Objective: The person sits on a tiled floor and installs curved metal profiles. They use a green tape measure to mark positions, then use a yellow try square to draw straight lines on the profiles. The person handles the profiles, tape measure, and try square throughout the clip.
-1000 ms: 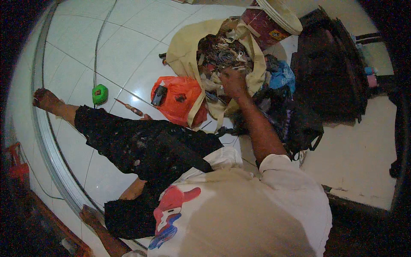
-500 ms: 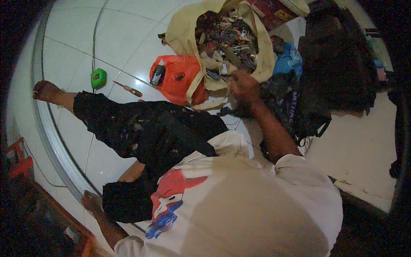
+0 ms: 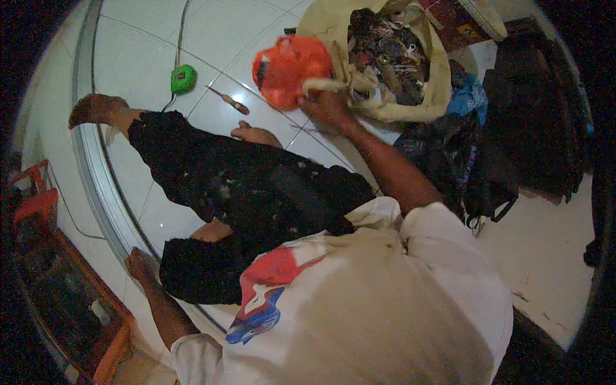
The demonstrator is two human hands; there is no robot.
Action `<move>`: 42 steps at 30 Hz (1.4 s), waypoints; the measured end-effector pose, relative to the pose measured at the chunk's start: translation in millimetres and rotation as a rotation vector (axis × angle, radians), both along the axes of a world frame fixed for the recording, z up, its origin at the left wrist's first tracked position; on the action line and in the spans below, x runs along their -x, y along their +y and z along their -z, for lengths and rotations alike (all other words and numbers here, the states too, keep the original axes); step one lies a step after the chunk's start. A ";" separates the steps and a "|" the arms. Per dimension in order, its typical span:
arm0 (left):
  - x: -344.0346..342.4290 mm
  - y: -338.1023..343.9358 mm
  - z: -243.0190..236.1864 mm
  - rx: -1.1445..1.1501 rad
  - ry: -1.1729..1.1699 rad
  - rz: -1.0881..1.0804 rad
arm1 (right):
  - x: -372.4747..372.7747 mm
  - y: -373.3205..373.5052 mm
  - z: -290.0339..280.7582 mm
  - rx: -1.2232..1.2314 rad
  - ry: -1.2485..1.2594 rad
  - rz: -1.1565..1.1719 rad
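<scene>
My right hand is closed on the cream strap of an open cloth bag, beside a crumpled orange plastic bag. The cloth bag is full of jumbled metal parts. At the lower left, my left hand grips the edge of a long silver metal rail on the floor; its fingertips are partly hidden. A green tape measure and a screwdriver lie on the tiles beyond my legs.
My bare foot rests across the rail. A black bag, blue plastic and a dark stack stand to the right. An orange-edged dark case lies at the lower left.
My right hand has moved left from the cloth bag's near rim, drawing the strap up against the orange bag. My left hand stays on the rail. The whole view has shifted.
</scene>
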State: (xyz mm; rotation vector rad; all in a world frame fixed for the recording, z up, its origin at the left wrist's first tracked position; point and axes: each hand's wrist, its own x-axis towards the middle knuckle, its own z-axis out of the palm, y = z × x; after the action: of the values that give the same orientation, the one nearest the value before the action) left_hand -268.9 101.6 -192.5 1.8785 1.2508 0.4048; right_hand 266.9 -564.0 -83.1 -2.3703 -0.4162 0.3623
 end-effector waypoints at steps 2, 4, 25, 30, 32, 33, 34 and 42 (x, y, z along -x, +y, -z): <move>-3.5 -0.1 -0.8 -0.252 0.335 0.059 | -35.5 9.8 2.2 -0.083 -0.025 -0.020; -11.0 -5.1 -7.4 -0.378 0.488 0.077 | -61.8 5.0 -4.8 -0.099 0.098 -0.111; 1.3 -6.7 0.5 -1.049 0.941 0.673 | 113.0 -170.3 -6.7 0.374 0.151 -0.026; -14.0 -24.7 -24.9 -0.890 1.072 0.631 | 93.1 -156.6 -22.0 0.410 0.128 -0.110; -16.6 -25.6 -19.3 -0.622 0.745 0.366 | 85.9 -152.5 -37.0 0.426 0.015 -0.186; -20.7 -22.7 -12.0 -0.559 0.769 0.328 | 82.1 -150.3 -45.8 0.481 -0.073 -0.261; -20.0 -18.0 -5.4 -0.639 0.698 0.366 | 75.8 -146.7 -56.6 0.608 -0.075 -0.342; -61.2 17.5 16.7 -0.250 0.888 0.222 | 35.4 -17.2 -180.4 0.162 -0.245 -0.249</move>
State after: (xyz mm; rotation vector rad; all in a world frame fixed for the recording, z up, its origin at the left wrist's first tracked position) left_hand -207.8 119.0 -209.2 2.4981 1.5518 -0.4783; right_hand 231.6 -581.1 97.3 -2.5362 -0.8302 0.2243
